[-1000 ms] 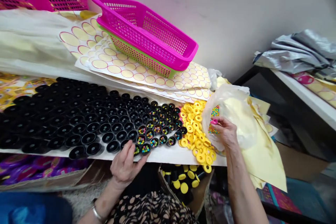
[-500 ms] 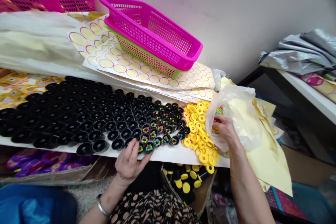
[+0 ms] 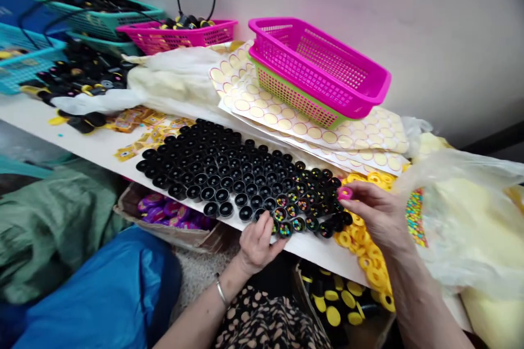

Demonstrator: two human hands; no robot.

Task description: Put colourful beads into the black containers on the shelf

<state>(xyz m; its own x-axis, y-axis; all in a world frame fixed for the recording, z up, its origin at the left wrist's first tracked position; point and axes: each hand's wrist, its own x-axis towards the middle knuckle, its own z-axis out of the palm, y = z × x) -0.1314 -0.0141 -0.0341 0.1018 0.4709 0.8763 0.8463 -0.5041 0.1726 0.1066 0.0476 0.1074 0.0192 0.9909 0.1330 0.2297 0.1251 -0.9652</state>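
My right hand (image 3: 379,215) pinches a small pink cup (image 3: 345,193) above the right end of the black cups; what is in it cannot be seen. My left hand (image 3: 256,245) is at the table's front edge, thumb and fingers around a black cup (image 3: 285,229) with colourful beads in it. Many black cups (image 3: 221,195) stand upright in close rows; those on the left look bare, while several on the right contain beads. Yellow rings (image 3: 374,270) lie heaped beneath and beside my right hand. Behind it, a clear plastic bag (image 3: 470,202) holds small multicoloured beads (image 3: 415,218).
A pink basket (image 3: 319,65) nested in a green one (image 3: 295,95) sits on sticker sheets (image 3: 286,120). Farther left are more baskets (image 3: 176,38) and yellow packets (image 3: 151,139). Below the edge stand boxes of purple packs (image 3: 172,212) and yellow-capped black pieces (image 3: 333,313).
My right hand has come out of the bead bag with the pink cup and moved left over the black cups. My left hand stays by the same cups; the view has turned left.
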